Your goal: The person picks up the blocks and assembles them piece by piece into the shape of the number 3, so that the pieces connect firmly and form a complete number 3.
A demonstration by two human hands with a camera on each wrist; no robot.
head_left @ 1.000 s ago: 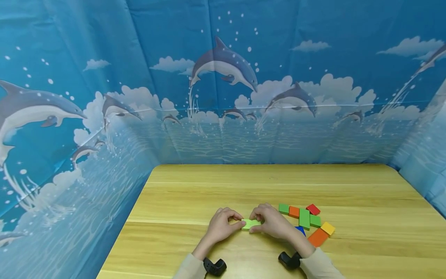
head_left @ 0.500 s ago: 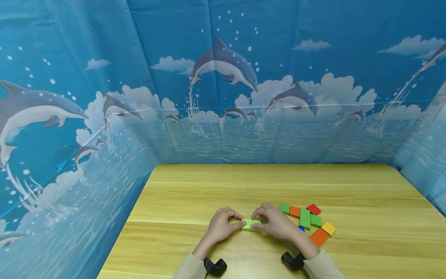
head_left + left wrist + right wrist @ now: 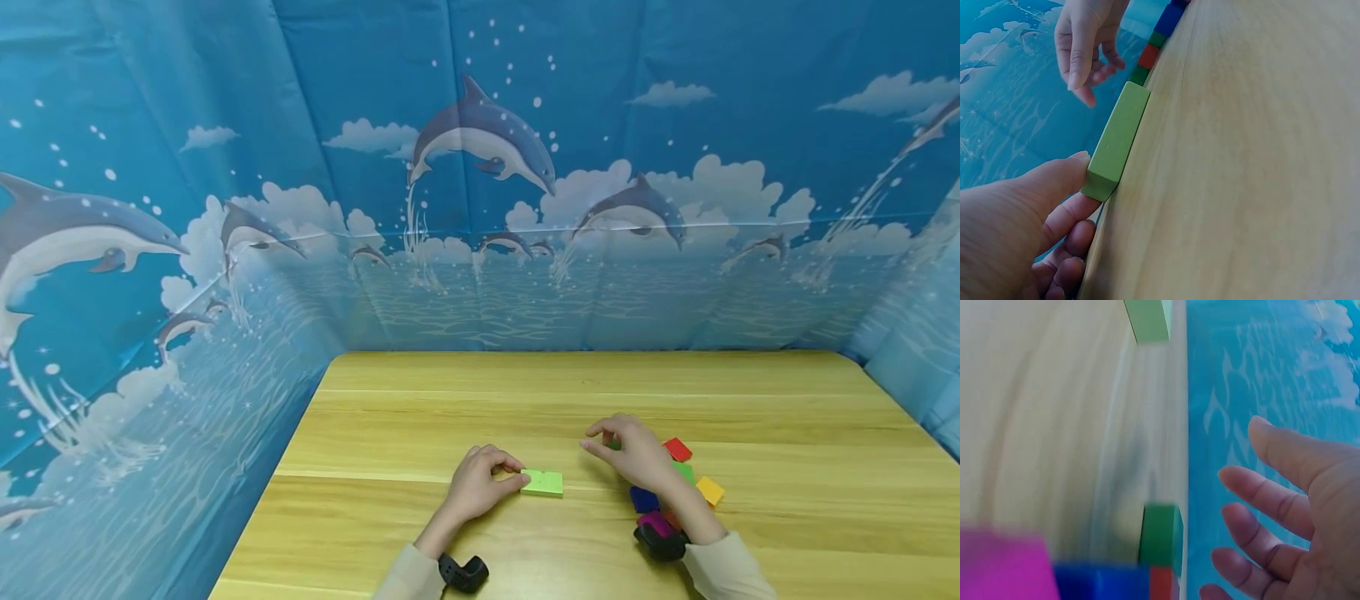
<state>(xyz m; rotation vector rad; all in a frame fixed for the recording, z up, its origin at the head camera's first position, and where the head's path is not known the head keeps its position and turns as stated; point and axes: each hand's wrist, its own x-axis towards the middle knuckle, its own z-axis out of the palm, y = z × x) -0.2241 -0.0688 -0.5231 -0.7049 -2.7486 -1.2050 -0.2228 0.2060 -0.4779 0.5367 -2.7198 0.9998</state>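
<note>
A light green rectangular block (image 3: 542,483) lies flat on the wooden table. My left hand (image 3: 480,483) pinches its left end between thumb and fingers; the left wrist view shows the thumb against the near end of this light green block (image 3: 1117,137). Off to the right, my right hand (image 3: 633,454) hovers over the group of blocks, its fingers loosely bent and holding nothing. A darker green block (image 3: 1159,536) sits below and left of those fingers in the right wrist view. The right hand and forearm hide part of the group in the head view.
Around the right forearm lie a red block (image 3: 677,450), a yellow block (image 3: 709,492), a blue block (image 3: 643,500) and a magenta block (image 3: 655,522). A blue dolphin-print curtain (image 3: 480,300) borders the table (image 3: 420,400) at the back and sides.
My right hand has let go of the light green block and moved right and away from me, over the other blocks. The left hand and the light green block have stayed in place.
</note>
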